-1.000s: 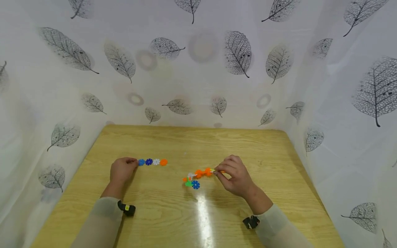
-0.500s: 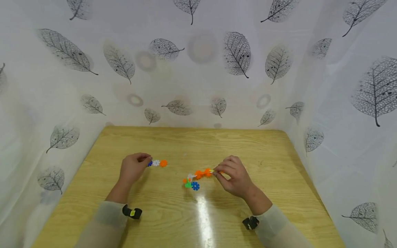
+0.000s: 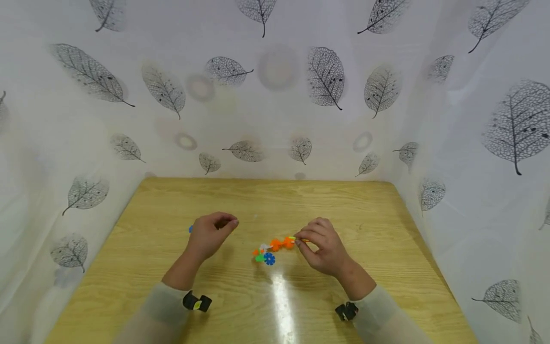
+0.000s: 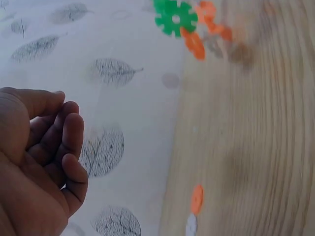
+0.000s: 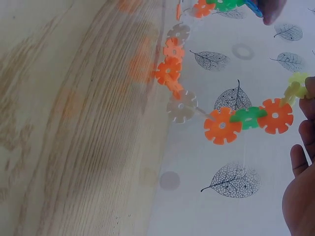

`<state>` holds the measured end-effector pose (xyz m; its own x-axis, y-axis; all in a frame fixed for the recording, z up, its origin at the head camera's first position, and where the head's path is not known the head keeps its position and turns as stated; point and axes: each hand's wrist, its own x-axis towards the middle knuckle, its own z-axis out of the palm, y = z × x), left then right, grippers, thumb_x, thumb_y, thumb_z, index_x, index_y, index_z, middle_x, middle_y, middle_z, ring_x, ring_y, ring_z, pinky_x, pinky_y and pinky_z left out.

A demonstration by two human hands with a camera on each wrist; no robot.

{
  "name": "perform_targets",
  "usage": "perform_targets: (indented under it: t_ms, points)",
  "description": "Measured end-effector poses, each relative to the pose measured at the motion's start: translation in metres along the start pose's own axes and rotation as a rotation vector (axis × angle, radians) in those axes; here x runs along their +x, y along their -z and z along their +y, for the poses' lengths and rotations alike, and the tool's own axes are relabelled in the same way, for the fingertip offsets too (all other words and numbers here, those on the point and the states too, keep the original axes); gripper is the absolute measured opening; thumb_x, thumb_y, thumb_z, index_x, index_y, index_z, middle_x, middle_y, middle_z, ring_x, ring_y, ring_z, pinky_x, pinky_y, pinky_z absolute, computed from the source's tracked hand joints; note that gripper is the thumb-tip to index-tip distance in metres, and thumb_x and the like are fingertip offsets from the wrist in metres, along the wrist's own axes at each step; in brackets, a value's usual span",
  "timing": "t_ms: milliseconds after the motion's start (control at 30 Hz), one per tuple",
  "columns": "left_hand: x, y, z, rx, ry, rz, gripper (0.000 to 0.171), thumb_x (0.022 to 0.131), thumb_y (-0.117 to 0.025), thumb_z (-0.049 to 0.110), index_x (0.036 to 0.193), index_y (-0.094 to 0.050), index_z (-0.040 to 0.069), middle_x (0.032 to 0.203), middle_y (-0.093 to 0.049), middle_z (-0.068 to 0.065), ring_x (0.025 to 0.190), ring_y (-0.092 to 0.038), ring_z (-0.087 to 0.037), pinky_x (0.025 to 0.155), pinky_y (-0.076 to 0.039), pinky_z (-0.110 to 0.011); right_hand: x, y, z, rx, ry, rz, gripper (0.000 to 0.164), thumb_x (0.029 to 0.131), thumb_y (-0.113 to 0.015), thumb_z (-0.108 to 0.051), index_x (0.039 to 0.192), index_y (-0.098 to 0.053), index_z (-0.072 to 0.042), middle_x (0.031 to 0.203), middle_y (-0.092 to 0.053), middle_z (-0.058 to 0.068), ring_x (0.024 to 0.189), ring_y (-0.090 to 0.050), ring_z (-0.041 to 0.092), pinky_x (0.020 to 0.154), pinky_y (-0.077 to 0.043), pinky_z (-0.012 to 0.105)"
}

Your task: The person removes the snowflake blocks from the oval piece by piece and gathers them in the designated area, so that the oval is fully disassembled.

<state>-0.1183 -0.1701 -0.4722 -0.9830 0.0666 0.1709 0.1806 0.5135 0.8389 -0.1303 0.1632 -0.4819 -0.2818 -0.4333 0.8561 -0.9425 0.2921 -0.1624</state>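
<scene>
My right hand pinches the yellow end of a chain of notched plastic snowflake discs. In the right wrist view the chain curves past orange discs, a green disc and clear ones; the yellow disc is at the fingertips. Its other end has a green disc and a blue disc. My left hand hovers over the table, fingers loosely curled, nothing between thumb and fingertips. Behind it lies a row of loose discs, mostly hidden; a light-blue disc peeks out, and an orange disc shows below.
The wooden table reflects a bright light streak near its front. A pale curtain printed with leaves encloses the back and both sides. A white disc lies beside the orange one in the row.
My left hand has moved right along the row of loose discs, from the light-blue end past the orange end, covering most of it. My right hand and the chain stay nearly still.
</scene>
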Motion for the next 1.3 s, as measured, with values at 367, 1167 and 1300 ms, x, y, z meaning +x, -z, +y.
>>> perform_targets:
  t_ms: [367,1167,1300]
  points:
    - [-0.006,-0.036,0.017,-0.099,-0.235,-0.116,0.011,0.100,-0.073,0.028,0.103,-0.078,0.019,0.092,-0.073,0.010,0.071,-0.062,-0.012,0.059,-0.052,-0.031,0.001,-0.004,-0.003,-0.002,0.013,-0.003,0.007,0.092,-0.078,-0.012,0.098,-0.079,-0.009,0.092,-0.076,0.002,0.081,-0.063,0.022,0.074,-0.046,0.040]
    - [-0.006,-0.071,0.038,-0.109,-0.438,-0.194,0.008,0.097,-0.077,0.019,0.105,-0.078,0.018,0.098,-0.072,0.013,0.081,-0.065,-0.005,0.064,-0.052,-0.028,0.007,-0.009,-0.007,-0.007,0.060,-0.012,0.008,0.093,-0.080,-0.015,0.095,-0.081,-0.007,0.090,-0.076,0.001,0.080,-0.065,0.021,0.076,-0.048,0.041]
    - [-0.005,-0.072,0.038,-0.086,-0.438,-0.188,0.007,0.097,-0.076,0.018,0.103,-0.078,0.022,0.097,-0.071,0.014,0.079,-0.064,-0.005,0.062,-0.051,-0.028,0.009,-0.010,-0.007,-0.004,0.070,-0.013,0.008,0.091,-0.081,-0.014,0.096,-0.081,-0.008,0.090,-0.076,0.001,0.080,-0.065,0.021,0.076,-0.048,0.041]
